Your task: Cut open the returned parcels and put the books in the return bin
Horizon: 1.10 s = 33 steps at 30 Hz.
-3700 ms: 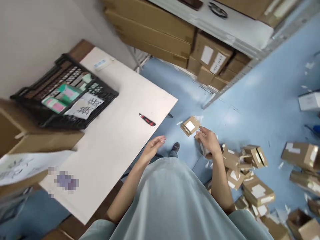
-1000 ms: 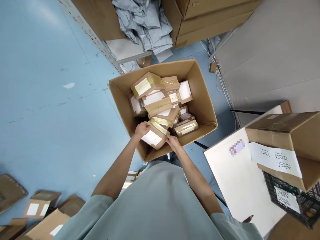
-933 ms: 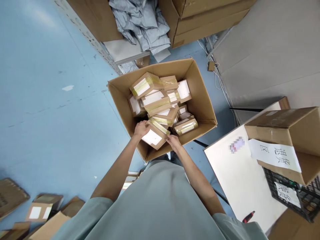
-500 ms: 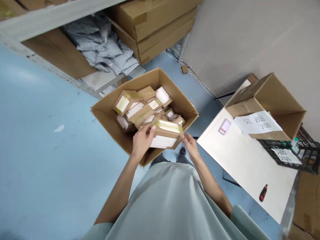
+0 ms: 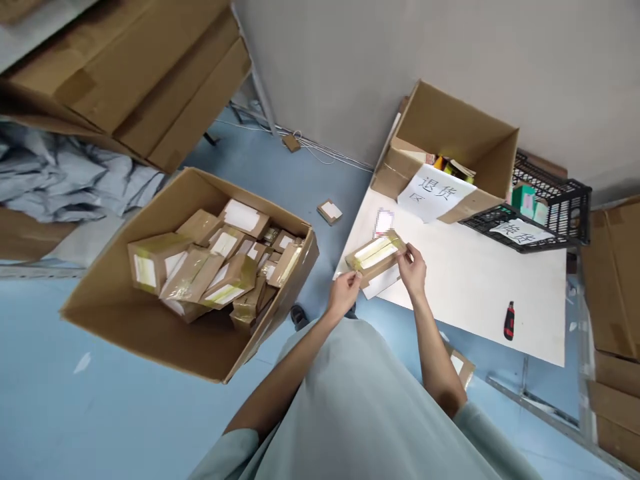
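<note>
A small taped cardboard box (image 5: 379,259) with white labels is held between my two hands, over the near-left part of the white table (image 5: 465,280). My left hand (image 5: 345,293) pinches its left end. On the right end, my right hand (image 5: 414,270) grips a corner with thumb and fingers. To the left is a large open carton (image 5: 280,333) with several similar small taped parcels (image 5: 200,267) in it. A pixelated item (image 5: 385,220) lies on the table just beyond the held box.
An open carton (image 5: 400,163) with a handwritten paper sign stands at the table's back, beside a black plastic crate (image 5: 570,213). A red and black box cutter (image 5: 509,321) lies on the tabletop. One parcel (image 5: 330,211) is on the floor; shelving with grey mailing bags (image 5: 75,180) stands left.
Both hands have carried the small box from above the large carton rightward to the table. My view has turned right, so the large carton now sits farther left.
</note>
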Motion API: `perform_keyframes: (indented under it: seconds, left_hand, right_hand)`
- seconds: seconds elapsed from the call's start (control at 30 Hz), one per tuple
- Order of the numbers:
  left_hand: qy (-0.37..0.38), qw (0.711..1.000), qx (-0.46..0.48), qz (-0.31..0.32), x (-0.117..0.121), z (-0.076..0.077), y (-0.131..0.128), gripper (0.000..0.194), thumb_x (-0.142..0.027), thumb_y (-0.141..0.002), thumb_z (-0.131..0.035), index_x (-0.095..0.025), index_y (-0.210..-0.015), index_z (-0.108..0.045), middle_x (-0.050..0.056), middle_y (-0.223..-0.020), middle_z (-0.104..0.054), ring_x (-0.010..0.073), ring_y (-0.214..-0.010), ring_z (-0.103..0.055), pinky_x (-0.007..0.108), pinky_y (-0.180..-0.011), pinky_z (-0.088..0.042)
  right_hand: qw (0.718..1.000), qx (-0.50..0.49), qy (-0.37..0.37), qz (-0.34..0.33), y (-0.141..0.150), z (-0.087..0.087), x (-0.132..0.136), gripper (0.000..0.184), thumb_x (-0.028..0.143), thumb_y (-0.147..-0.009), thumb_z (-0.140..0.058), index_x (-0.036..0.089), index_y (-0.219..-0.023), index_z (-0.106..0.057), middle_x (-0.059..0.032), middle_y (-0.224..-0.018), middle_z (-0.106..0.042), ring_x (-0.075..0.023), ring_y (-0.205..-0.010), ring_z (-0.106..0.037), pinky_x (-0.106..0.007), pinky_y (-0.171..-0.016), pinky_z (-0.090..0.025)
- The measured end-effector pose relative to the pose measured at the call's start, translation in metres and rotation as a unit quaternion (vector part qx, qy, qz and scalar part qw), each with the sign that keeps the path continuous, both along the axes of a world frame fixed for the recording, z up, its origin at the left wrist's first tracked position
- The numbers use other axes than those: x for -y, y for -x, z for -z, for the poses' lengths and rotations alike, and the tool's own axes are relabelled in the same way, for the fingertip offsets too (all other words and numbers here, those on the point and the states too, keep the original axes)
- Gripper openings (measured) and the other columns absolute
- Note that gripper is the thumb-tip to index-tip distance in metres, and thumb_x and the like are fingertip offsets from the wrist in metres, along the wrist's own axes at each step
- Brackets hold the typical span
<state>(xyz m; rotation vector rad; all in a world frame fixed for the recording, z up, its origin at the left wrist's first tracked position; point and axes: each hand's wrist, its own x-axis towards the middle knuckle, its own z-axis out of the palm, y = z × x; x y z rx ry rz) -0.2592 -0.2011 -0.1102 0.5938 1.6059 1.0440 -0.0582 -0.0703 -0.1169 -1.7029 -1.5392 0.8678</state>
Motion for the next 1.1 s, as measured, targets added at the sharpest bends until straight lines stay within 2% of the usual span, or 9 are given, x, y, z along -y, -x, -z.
perform_keyframes:
  seconds: [0.13,0.23,0.47,0.6,0.77,0.83,0.93,1.0,1.1]
  left_hand:
    - [0.038,0.996,0.072,0.043,-0.033,0.023,-0.085,0.012,-0.033,-0.088,-0.085,-0.022,-0.085,-0.081,0.009,-0.099,-0.088,0.0309,-0.108,-0.084,0.042,-0.107,-0.062]
    - [0.069,0.988,0.121,0.06,-0.04,0.032,-0.123,0.015,-0.031,-0.081,-0.09,-0.019,-0.084,-0.082,0.01,-0.098,-0.088,0.0323,-0.107,-0.084,0.044,-0.106,-0.063]
    - [0.088,0.979,0.179,0.034,-0.048,0.028,-0.15,0.026,-0.032,-0.08,-0.089,-0.016,-0.1,-0.085,0.013,-0.112,-0.088,0.0338,-0.12,-0.081,0.045,-0.112,-0.06]
    - [0.074,0.98,0.185,0.006,-0.053,0.018,-0.164,0.029,-0.033,-0.084,-0.087,-0.017,-0.109,-0.084,0.015,-0.124,-0.086,0.0353,-0.131,-0.077,0.044,-0.117,-0.058]
    - [0.072,0.979,0.17,0.085,-0.056,0.016,-0.19,0.049,-0.023,-0.084,-0.086,-0.019,-0.132,-0.079,0.015,-0.147,-0.078,0.0375,-0.147,-0.069,0.047,-0.125,-0.052]
    - [0.089,0.976,0.166,0.11,-0.054,0.02,-0.193,0.051,-0.022,-0.08,-0.09,-0.02,-0.13,-0.079,0.015,-0.149,-0.078,0.0407,-0.146,-0.069,0.049,-0.123,-0.054]
    - [0.099,0.977,0.162,0.099,-0.048,0.026,-0.182,0.041,-0.027,-0.077,-0.095,-0.019,-0.115,-0.083,0.016,-0.144,-0.08,0.0427,-0.14,-0.073,0.05,-0.12,-0.057]
    - [0.101,0.98,0.154,0.073,-0.042,0.029,-0.163,0.04,-0.031,-0.077,-0.096,-0.018,-0.112,-0.083,0.018,-0.143,-0.08,0.0424,-0.14,-0.073,0.051,-0.122,-0.056]
    - [0.09,0.985,0.144,0.01,-0.031,0.031,-0.122,0.052,-0.037,-0.079,-0.096,-0.016,-0.125,-0.081,0.021,-0.152,-0.075,0.041,-0.146,-0.069,0.053,-0.126,-0.053]
  right_hand:
    - [0.998,-0.045,0.044,0.023,-0.078,0.035,-0.037,0.077,0.069,-0.08,-0.076,0.012,-0.132,-0.076,-0.0262,-0.147,-0.077,-0.0396,-0.136,-0.075,-0.062,-0.126,-0.055]
    - [0.995,-0.069,0.071,0.005,-0.117,0.053,-0.05,0.068,0.066,-0.081,-0.076,0.017,-0.128,-0.077,-0.0229,-0.146,-0.078,-0.0375,-0.136,-0.076,-0.061,-0.127,-0.055]
    - [0.998,-0.011,0.06,-0.018,-0.143,0.069,-0.078,0.062,0.046,-0.079,-0.079,0.016,-0.133,-0.076,-0.0209,-0.144,-0.077,-0.0358,-0.133,-0.075,-0.057,-0.129,-0.055]
    - [0.995,-0.089,0.041,-0.033,-0.153,0.074,-0.097,0.065,0.044,-0.077,-0.079,0.017,-0.136,-0.073,-0.0191,-0.148,-0.075,-0.0337,-0.139,-0.072,-0.054,-0.132,-0.051]
    - [0.986,-0.149,0.07,-0.021,-0.176,0.078,-0.106,0.067,0.048,-0.074,-0.082,0.018,-0.133,-0.073,-0.0188,-0.144,-0.077,-0.0325,-0.139,-0.072,-0.054,-0.13,-0.052]
    - [0.99,-0.104,0.095,0.001,-0.182,0.078,-0.102,0.063,0.046,-0.075,-0.079,0.017,-0.13,-0.074,-0.0197,-0.14,-0.079,-0.033,-0.133,-0.074,-0.057,-0.127,-0.054]
    - [0.994,-0.035,0.097,0.029,-0.182,0.073,-0.094,0.059,0.042,-0.079,-0.072,0.014,-0.13,-0.074,-0.0239,-0.147,-0.075,-0.0366,-0.137,-0.071,-0.063,-0.129,-0.05]
    - [0.997,0.01,0.07,0.032,-0.172,0.066,-0.09,0.059,0.039,-0.081,-0.068,0.012,-0.133,-0.074,-0.0265,-0.152,-0.071,-0.0391,-0.144,-0.066,-0.066,-0.131,-0.045]
    - [0.998,0.063,0.009,-0.007,-0.138,0.054,-0.085,0.056,0.038,-0.087,-0.063,0.013,-0.136,-0.075,-0.0254,-0.152,-0.071,-0.0389,-0.148,-0.063,-0.065,-0.133,-0.042]
